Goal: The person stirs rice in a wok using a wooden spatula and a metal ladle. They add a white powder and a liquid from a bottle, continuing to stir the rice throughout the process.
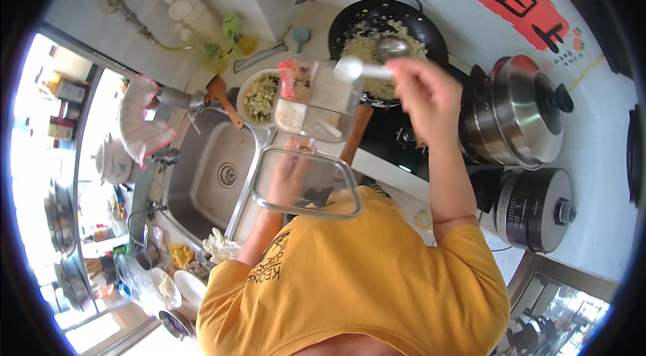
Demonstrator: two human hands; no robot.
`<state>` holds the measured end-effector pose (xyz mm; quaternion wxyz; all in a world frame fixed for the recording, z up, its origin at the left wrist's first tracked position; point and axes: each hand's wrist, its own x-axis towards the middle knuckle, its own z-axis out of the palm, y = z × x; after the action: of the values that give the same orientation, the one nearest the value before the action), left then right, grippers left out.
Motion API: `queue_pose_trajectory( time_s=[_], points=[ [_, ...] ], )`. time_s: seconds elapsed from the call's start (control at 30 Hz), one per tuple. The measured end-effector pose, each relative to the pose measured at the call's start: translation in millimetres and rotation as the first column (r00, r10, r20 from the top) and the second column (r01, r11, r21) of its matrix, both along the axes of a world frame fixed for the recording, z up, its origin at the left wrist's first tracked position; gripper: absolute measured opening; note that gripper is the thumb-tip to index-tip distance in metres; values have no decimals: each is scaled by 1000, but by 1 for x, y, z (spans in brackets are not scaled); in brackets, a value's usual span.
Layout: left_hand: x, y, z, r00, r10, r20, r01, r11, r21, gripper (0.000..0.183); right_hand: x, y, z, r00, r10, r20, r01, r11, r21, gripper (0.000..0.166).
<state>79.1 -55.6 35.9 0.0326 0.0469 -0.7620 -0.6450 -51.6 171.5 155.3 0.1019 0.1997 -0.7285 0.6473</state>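
Note:
A small white spoon (pixel 356 69) is held by its handle in my right hand (pixel 426 98), beside the wok's near edge. My left hand (pixel 290 174) is at the compartmented clear seasoning box (pixel 328 91), seen partly through its raised transparent lid (pixel 308 182); its fingers touch the box's near edge. White and pale seasonings fill compartments, one with another white spoon (pixel 329 128), one with a red packet (pixel 287 78). The black wok (pixel 343 18) holds fried rice (pixel 414 45) and a metal ladle (pixel 392 47). A bowl of chopped vegetables (pixel 261 98) stands left of the box.
The stainless sink (pixel 222 149) lies at left, with a wooden spatula (pixel 224 101) at its rim. On the right are a steel steamer pot (pixel 520 108) and a rice cooker (pixel 535 210). The wok's wooden handle (pixel 357 131) points towards me. Dishes (pixel 189 288) stand at lower left.

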Motion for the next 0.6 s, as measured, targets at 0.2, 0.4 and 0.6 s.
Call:
queue_pose_trajectory(
  time_s=[0.2,0.4,0.6],
  points=[
    [-1,2,6,997,-74,-39,70,992,-100,23,30,-45,-21,828,278,-488,-72,914,399,15],
    [4,2,-4,996,-50,-78,47,998,-45,22,32,-57,-40,875,263,-407,-78,905,418,9],
    [5,-1,-8,990,-99,-99,88,990,-109,21,34,-55,-39,970,168,-177,-128,968,216,5]
  ],
)
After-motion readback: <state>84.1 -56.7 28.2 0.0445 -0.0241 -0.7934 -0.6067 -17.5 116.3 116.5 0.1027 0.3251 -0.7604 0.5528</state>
